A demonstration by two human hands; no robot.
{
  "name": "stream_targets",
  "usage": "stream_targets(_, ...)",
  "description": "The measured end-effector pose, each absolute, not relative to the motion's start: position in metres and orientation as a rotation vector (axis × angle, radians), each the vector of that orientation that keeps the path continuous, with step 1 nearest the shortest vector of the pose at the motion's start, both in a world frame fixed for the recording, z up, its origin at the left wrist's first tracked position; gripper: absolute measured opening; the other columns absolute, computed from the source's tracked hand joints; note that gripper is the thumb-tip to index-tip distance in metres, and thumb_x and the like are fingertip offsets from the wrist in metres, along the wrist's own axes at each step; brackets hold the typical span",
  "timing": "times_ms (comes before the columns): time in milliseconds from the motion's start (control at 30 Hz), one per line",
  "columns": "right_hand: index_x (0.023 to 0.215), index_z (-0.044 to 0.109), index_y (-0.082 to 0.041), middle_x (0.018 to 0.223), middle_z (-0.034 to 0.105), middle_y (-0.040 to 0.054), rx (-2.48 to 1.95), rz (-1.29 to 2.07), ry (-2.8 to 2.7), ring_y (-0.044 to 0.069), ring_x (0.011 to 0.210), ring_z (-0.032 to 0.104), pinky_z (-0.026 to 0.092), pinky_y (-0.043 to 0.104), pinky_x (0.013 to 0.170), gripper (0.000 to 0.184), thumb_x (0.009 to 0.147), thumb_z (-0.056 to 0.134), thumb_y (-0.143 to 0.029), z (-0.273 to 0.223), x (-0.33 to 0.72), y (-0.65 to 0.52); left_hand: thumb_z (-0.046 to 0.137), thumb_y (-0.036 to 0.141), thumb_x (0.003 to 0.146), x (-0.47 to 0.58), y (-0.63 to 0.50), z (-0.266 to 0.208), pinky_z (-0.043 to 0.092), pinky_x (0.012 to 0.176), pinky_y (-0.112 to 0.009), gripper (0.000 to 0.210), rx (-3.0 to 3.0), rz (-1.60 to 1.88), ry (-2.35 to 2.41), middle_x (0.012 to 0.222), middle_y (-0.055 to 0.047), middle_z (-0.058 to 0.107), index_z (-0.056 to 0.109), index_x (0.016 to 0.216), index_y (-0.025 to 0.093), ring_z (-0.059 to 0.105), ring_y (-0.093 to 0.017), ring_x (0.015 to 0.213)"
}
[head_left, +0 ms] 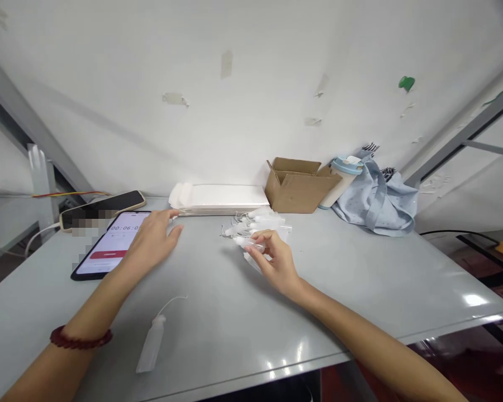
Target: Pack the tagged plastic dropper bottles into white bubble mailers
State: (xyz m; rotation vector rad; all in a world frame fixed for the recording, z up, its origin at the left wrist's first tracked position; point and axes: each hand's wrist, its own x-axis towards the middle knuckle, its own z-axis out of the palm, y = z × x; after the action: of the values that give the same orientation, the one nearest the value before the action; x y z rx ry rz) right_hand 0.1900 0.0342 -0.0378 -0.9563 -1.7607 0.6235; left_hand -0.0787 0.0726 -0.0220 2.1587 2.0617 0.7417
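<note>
My right hand (276,265) pinches a small translucent white tube (247,243) between thumb and fingers. Beside and behind it lies a loose pile of similar tubes (268,220) with thin pale cords. My left hand (155,237) reaches past the right edge of a phone (109,248), thumb and index finger apart, with nothing visible between them. Its fingertips are near the left end of a stack of flat white pieces (222,198). A single tube with a curled cord (151,346) lies alone nearer the table's front edge.
An open cardboard box (299,192) stands against the wall, beside a cup with a blue lid (343,178) and a light blue cloth bag (377,198). Another phone (126,202), with a white cable attached, lies at the back left of the grey table (360,279).
</note>
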Motion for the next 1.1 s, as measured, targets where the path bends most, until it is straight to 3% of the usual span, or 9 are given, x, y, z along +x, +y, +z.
stream_targets(67, 0.086, 0.046, -0.021, 0.098, 0.056, 0.0089, -0.894, 0.337, -1.944, 0.016, 0.082, 0.059, 0.049, 0.028, 0.064, 0.006, 0.090, 0.051, -0.022, -0.044, 0.191, 0.041, 0.041, 0.028, 0.083, -0.089, 0.080, -0.030, 0.042, 0.096, -0.050, 0.043, 2.167, 0.682, 2.099, 0.115, -0.021, 0.056, 0.056, 0.117, 0.007, 0.050, -0.037, 0.116)
stream_targets(133, 0.089, 0.048, -0.020, 0.110, 0.053, 0.0146, -0.882, 0.105, -2.102, 0.022, 0.102, 0.056, 0.051, 0.036, 0.078, 0.003, 0.090, 0.046, -0.017, -0.047, 0.192, 0.044, 0.039, 0.023, 0.081, -0.093, 0.087, -0.038, 0.038, 0.100, -0.051, 0.045, 2.204, 0.618, 2.092, 0.122, -0.022, 0.053, 0.056, 0.120, 0.007, 0.043, -0.038, 0.123)
stream_targets(267, 0.097, 0.050, -0.017, 0.124, 0.047, 0.0202, -0.896, -0.098, -2.229, 0.028, 0.116, 0.048, 0.046, 0.047, 0.090, 0.009, 0.090, 0.046, -0.014, -0.045, 0.190, 0.039, 0.037, 0.019, 0.079, -0.093, 0.097, -0.048, 0.030, 0.106, -0.051, 0.051, 2.292, 0.520, 2.025, 0.134, -0.018, 0.049, 0.054, 0.126, 0.009, 0.035, -0.036, 0.131)
stream_targets(400, 0.100, 0.051, -0.015, 0.117, 0.052, 0.0200, -0.822, -0.017, -2.274, 0.027, 0.112, 0.050, 0.046, 0.044, 0.087, 0.012, 0.091, 0.044, -0.015, -0.037, 0.179, 0.019, 0.035, 0.023, 0.081, -0.092, 0.101, -0.050, 0.031, 0.107, -0.047, 0.049, 2.360, 0.480, 1.968, 0.129, -0.016, 0.057, 0.055, 0.122, 0.009, 0.044, -0.031, 0.126)
stream_targets(600, 0.101, 0.052, -0.012, 0.082, 0.065, 0.0112, -0.647, 0.227, -2.667, 0.022, 0.075, 0.061, 0.048, 0.035, 0.069, 0.022, 0.094, 0.039, -0.029, -0.023, 0.140, -0.021, 0.036, 0.024, 0.081, -0.088, 0.093, -0.044, 0.042, 0.096, -0.040, 0.037, 2.418, 0.490, 1.934, 0.108, -0.015, 0.068, 0.066, 0.101, 0.013, 0.059, -0.029, 0.106)
stream_targets(733, 0.119, 0.045, -0.011, 0.087, 0.069, 0.0116, -0.962, 0.627, -2.844, 0.026, 0.066, 0.065, 0.048, 0.035, 0.056, 0.051, 0.090, 0.044, -0.053, -0.007, 0.103, -0.035, 0.039, 0.023, 0.080, -0.085, 0.088, -0.040, 0.046, 0.086, -0.038, 0.032, 2.399, 0.488, 1.954, 0.096, -0.015, 0.070, 0.068, 0.089, 0.015, 0.063, -0.030, 0.096)
stream_targets(867, 0.114, 0.051, -0.007, 0.081, 0.069, 0.0153, -1.183, 0.743, -2.862, 0.030, 0.065, 0.066, 0.051, 0.040, 0.054, 0.071, 0.082, 0.043, -0.069, 0.001, 0.070, -0.039, 0.041, 0.023, 0.079, -0.081, 0.082, -0.034, 0.047, 0.080, -0.038, 0.029, 2.368, 0.475, 1.967, 0.090, -0.014, 0.069, 0.069, 0.085, 0.016, 0.064, -0.029, 0.087)
stream_targets(1000, 0.102, 0.059, -0.002, 0.087, 0.066, 0.0201, -1.015, 0.509, -2.938, 0.031, 0.079, 0.065, 0.053, 0.038, 0.055, 0.056, 0.088, 0.046, -0.055, 0.000, 0.058, -0.043, 0.041, 0.020, 0.077, -0.078, 0.077, -0.029, 0.047, 0.076, -0.037, 0.027, 2.313, 0.492, 1.971, 0.085, -0.013, 0.067, 0.068, 0.081, 0.017, 0.063, -0.028, 0.082)
stream_targets(1100, 0.099, 0.059, 0.002, 0.084, 0.063, 0.0219, -0.931, 0.356, -2.951, 0.028, 0.077, 0.063, 0.051, 0.033, 0.048, 0.039, 0.089, 0.052, -0.035, -0.007, 0.063, -0.045, 0.045, 0.019, 0.074, -0.076, 0.073, -0.027, 0.047, 0.077, -0.038, 0.023, 2.245, 0.543, 1.965, 0.081, -0.011, 0.067, 0.067, 0.078, 0.018, 0.063, -0.029, 0.083)
